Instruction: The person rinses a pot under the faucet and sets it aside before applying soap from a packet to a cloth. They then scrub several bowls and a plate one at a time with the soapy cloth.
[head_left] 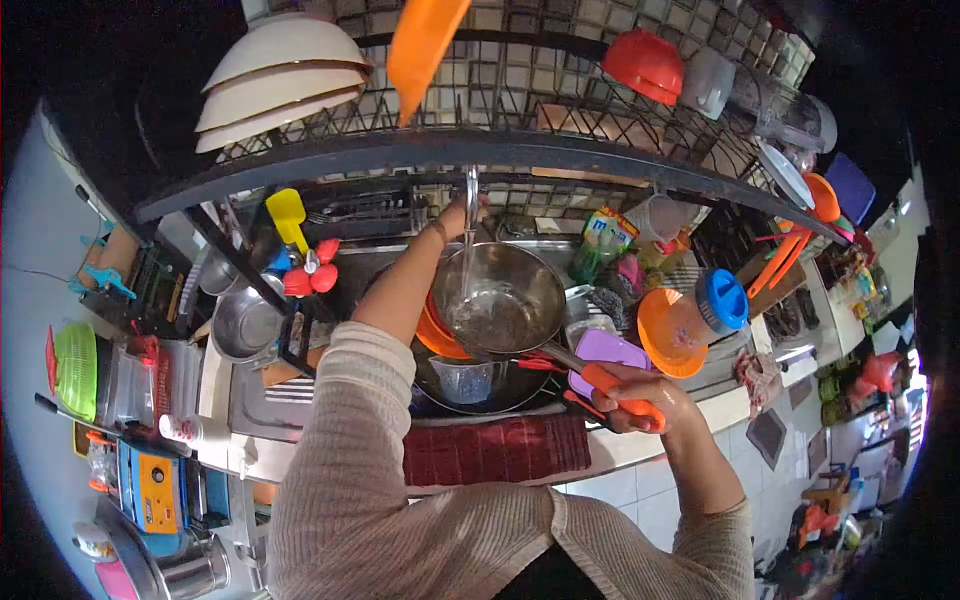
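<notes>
My right hand (650, 395) is wrapped round the orange handle (602, 378) of a steel saucepan (500, 300). The pan is held over the sink under the faucet (472, 200), and a thin stream of water falls into it. My left arm stretches forward past the pan's left side. At its end my left hand (458, 218) closes on the faucet near its base; its fingers are partly hidden. Below the pan in the sink are an orange plate (430, 330), a clear plastic cup (466, 380) and a purple container (608, 358).
A black dish rack (430, 150) with white bowls (285, 80) and a red bowl (645, 65) spans above the sink. A blue-lidded jar (718, 305) and an orange plate (660, 330) stand right. A steel pot (245, 322) is left. A dark red cloth (497, 450) lies along the front edge.
</notes>
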